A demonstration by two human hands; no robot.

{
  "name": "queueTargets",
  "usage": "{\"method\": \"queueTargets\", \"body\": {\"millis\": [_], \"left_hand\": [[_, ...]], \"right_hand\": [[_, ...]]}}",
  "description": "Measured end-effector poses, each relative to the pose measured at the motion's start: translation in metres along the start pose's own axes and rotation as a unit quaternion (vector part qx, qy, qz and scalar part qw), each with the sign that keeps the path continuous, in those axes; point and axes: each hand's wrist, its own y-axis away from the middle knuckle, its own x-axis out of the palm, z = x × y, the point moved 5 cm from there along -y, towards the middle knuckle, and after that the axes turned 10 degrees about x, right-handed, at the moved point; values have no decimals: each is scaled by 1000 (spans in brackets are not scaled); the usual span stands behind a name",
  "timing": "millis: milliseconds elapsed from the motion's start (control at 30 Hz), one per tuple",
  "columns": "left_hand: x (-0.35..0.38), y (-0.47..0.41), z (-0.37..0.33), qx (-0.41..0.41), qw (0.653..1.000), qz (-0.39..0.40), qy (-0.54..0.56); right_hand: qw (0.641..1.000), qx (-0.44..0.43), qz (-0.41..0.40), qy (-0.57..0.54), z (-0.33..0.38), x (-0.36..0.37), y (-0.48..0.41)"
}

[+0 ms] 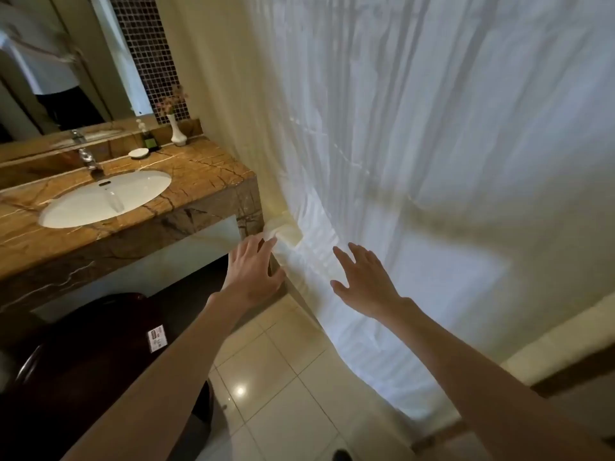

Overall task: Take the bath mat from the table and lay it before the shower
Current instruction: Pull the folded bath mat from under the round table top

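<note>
A white ribbed cloth that looks like the folded bath mat (pixel 314 234) lies on the tub's edge beside the end of the marble counter (pixel 199 168), partly blending into the white shower curtain (pixel 432 128). My left hand (pixel 253 271) is open, and its fingertips touch the cloth's rolled left end. My right hand (pixel 362 281) is open with fingers spread, just to the right of the cloth, close to the curtain. Neither hand grips anything.
The counter holds an oval sink (pixel 106 197), a tap, a soap dish (pixel 138 153) and a white vase (pixel 178 128). A dark toilet lid (pixel 83 361) is below my left arm. Pale floor tiles (pixel 283 377) run along the tub wall (pixel 549 347).
</note>
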Motion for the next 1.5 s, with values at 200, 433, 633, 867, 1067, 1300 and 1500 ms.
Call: {"method": "queueTargets", "body": {"millis": [200,433,633,867,1067,1300,1500], "left_hand": [[6,-33,36,-32,999,-17,-18],[10,-86,83,-78,996,-26,-26],[4,-115,142,-147,987,-47,-34],[2,-114,223,-240,968,-59,-48],[-6,-118,312,-302,947,-98,-51],[-22,-107,386,-379,915,-133,-39],[-32,-86,428,-454,875,-161,-45]], "right_hand": [[999,-38,-4,-10,12,18,-61],[996,-84,9,-28,31,43,-151],[989,-136,34,-36,68,65,-227],[970,-229,64,-55,157,94,-295],[947,-307,79,-49,234,116,-361],[910,-397,120,-21,320,139,-412],[867,-472,159,-14,397,160,-428]]}}
